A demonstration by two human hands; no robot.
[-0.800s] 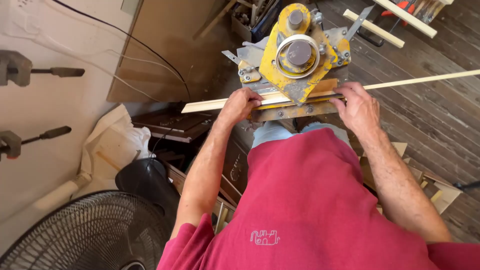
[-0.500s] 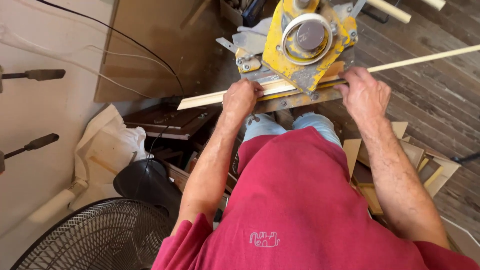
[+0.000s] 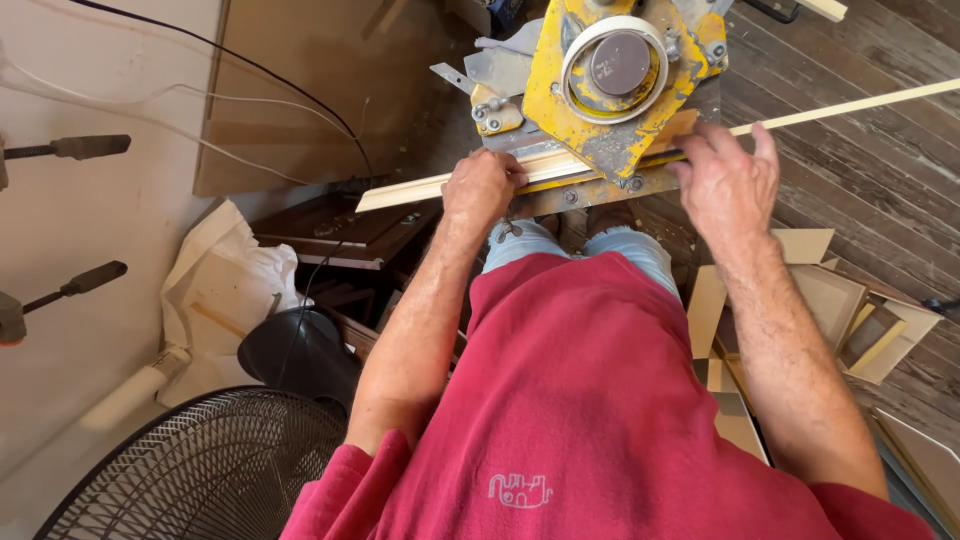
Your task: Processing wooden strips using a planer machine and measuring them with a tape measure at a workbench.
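The left hand (image 3: 483,187) is curled into a loose fist, knuckles up, pressing down on a long pale wooden strip (image 3: 410,190) just where it enters the yellow saw (image 3: 620,85). The right hand (image 3: 728,180) lies flatter, fingers spread and slightly raised, resting on the same strip on the other side of the machine. The two hands are well apart, with the saw's base between them. Whether the right hand actually grips the strip or only steadies it, I cannot tell.

The strip is thin, cream-coloured and moulded along its face — it runs from the left of the saw, under the yellow housing, and out to the far right edge over the dark plank floor (image 3: 860,60). Its middle is hidden by the machine. The saw is worn, its yellow paint chipped, with one round grey disc ringed in white on top.

Below the hands are the person's jeans and red shirt (image 3: 600,400). To the right lies a heap of cut frame offcuts (image 3: 860,320). To the left sit dark wood pieces (image 3: 330,235), a white cloth (image 3: 220,290), one black fan (image 3: 200,470), a black cable (image 3: 300,90) and two clamp handles (image 3: 75,148) against the pale wall.
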